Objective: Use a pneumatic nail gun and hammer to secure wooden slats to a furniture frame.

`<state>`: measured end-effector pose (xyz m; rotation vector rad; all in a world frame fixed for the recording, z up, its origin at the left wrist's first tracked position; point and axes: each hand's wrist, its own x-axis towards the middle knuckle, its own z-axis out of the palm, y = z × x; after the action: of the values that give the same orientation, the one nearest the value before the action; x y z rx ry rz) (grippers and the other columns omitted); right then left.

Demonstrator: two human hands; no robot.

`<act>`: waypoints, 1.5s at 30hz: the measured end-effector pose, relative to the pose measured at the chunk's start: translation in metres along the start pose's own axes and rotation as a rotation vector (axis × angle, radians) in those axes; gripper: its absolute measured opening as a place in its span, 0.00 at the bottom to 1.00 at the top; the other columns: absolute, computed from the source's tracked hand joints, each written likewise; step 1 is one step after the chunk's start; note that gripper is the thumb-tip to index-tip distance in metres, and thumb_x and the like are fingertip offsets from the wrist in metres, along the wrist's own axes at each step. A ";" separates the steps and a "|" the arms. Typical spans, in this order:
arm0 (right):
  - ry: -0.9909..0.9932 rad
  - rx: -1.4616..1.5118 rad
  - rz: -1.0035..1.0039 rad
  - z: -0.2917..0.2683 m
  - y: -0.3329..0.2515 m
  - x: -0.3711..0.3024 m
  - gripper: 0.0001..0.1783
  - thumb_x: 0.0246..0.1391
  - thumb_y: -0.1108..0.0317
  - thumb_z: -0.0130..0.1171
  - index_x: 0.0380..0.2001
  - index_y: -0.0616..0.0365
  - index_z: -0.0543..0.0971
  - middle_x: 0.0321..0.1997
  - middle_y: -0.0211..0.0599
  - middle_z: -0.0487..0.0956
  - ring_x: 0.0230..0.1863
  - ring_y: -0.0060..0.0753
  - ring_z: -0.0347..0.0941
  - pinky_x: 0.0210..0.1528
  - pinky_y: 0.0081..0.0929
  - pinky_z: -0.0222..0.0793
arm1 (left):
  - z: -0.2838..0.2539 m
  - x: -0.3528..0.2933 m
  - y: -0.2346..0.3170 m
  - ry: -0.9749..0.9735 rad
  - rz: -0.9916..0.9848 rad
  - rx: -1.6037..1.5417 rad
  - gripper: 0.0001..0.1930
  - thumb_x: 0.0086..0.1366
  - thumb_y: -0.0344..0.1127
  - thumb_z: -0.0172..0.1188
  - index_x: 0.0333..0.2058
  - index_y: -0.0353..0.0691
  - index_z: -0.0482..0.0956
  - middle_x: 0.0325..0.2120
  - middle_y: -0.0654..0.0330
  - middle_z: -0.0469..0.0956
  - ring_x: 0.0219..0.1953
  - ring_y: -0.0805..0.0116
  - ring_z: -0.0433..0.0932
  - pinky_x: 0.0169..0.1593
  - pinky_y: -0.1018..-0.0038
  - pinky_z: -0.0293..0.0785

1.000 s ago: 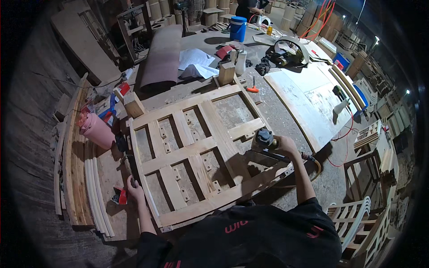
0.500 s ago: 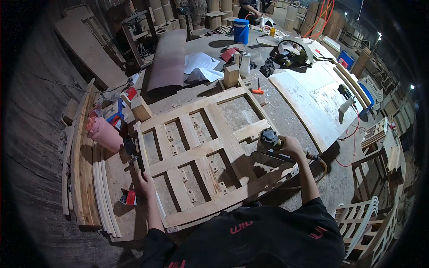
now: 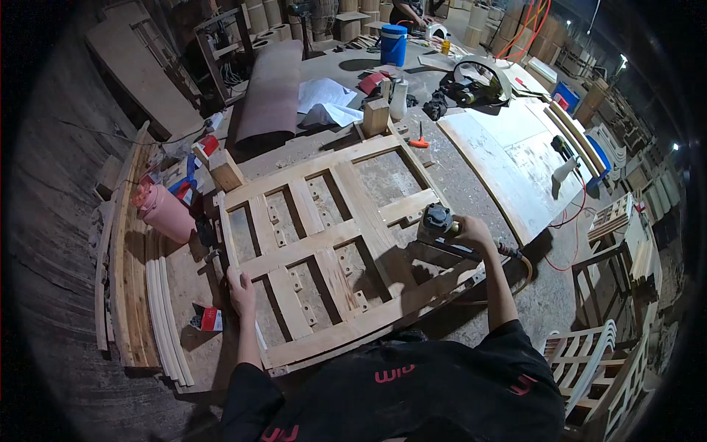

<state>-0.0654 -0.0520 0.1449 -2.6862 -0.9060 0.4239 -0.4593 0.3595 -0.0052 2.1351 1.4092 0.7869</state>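
A slatted wooden frame (image 3: 294, 247) lies across the worktable in front of me, with small drilled blocks set along several of its slats. My right hand (image 3: 471, 232) is wrapped round the handle of an air nail gun (image 3: 437, 219), held over the frame's right side. A hose runs from the tool's grip past my forearm. My left hand (image 3: 241, 291) is closed on the frame's left edge rail, its fingertips partly hidden. Just beyond that hand, a small hammer-like tool (image 3: 213, 255) lies beside the rail. A red-and-white box (image 3: 211, 319) of small metal pieces sits left of my wrist.
Wooden blocks (image 3: 227, 175) stand at the frame's far corners. A pink jug (image 3: 168, 214) and curved white strips (image 3: 163, 309) are at left. Beyond are a brown roll (image 3: 271, 96), an orange-handled tool (image 3: 419, 143), a blue cooler (image 3: 393, 46) and a pale panel (image 3: 508, 158). Another person (image 3: 407, 13) works far back.
My left hand has come away from the hammer-like tool and closed on the frame's left rail. My right hand and the nail gun shift slightly; the view has tilted a little.
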 end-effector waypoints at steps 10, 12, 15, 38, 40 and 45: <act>-0.065 -0.008 0.055 0.004 0.004 0.007 0.33 0.24 0.50 0.67 0.41 0.43 0.77 0.33 0.43 0.79 0.35 0.46 0.75 0.39 0.37 0.70 | 0.002 0.003 -0.005 0.024 -0.022 0.033 0.21 0.65 0.39 0.38 0.57 0.50 0.56 0.47 0.45 0.69 0.45 0.45 0.70 0.44 0.56 0.67; -0.059 -0.008 0.081 0.006 0.006 0.009 0.31 0.23 0.50 0.67 0.39 0.43 0.77 0.32 0.41 0.79 0.35 0.45 0.75 0.38 0.36 0.70 | 0.001 -0.001 -0.004 0.026 -0.012 0.017 0.21 0.65 0.39 0.38 0.57 0.50 0.56 0.47 0.45 0.69 0.45 0.45 0.70 0.45 0.57 0.67; -0.063 -0.038 0.139 0.008 0.006 0.009 0.31 0.22 0.49 0.67 0.38 0.42 0.77 0.32 0.40 0.79 0.36 0.45 0.75 0.39 0.36 0.70 | 0.003 -0.001 0.003 0.061 0.028 0.001 0.20 0.65 0.36 0.38 0.57 0.47 0.56 0.49 0.44 0.68 0.48 0.46 0.69 0.47 0.59 0.67; -0.050 -0.122 0.196 0.018 -0.002 -0.004 0.33 0.22 0.50 0.68 0.42 0.36 0.77 0.34 0.42 0.79 0.36 0.46 0.75 0.40 0.37 0.70 | -0.002 0.001 0.001 -0.012 -0.006 -0.131 0.22 0.62 0.31 0.39 0.56 0.38 0.56 0.51 0.43 0.65 0.51 0.49 0.67 0.51 0.64 0.65; -0.053 -0.153 0.208 0.019 -0.004 -0.007 0.33 0.23 0.49 0.67 0.42 0.36 0.77 0.34 0.42 0.79 0.36 0.46 0.75 0.40 0.37 0.70 | -0.003 0.001 0.001 -0.050 -0.035 -0.116 0.22 0.62 0.31 0.39 0.56 0.38 0.56 0.51 0.43 0.65 0.51 0.49 0.67 0.51 0.63 0.65; -0.047 -0.204 0.208 0.023 0.001 -0.011 0.32 0.25 0.46 0.66 0.43 0.35 0.77 0.34 0.42 0.79 0.36 0.46 0.75 0.40 0.37 0.71 | 0.001 0.001 0.001 -0.037 -0.023 -0.127 0.22 0.62 0.31 0.39 0.56 0.38 0.56 0.51 0.43 0.65 0.51 0.49 0.67 0.51 0.63 0.65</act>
<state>-0.0813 -0.0554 0.1257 -2.9841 -0.7198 0.4622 -0.4576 0.3597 -0.0045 2.0240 1.3266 0.8018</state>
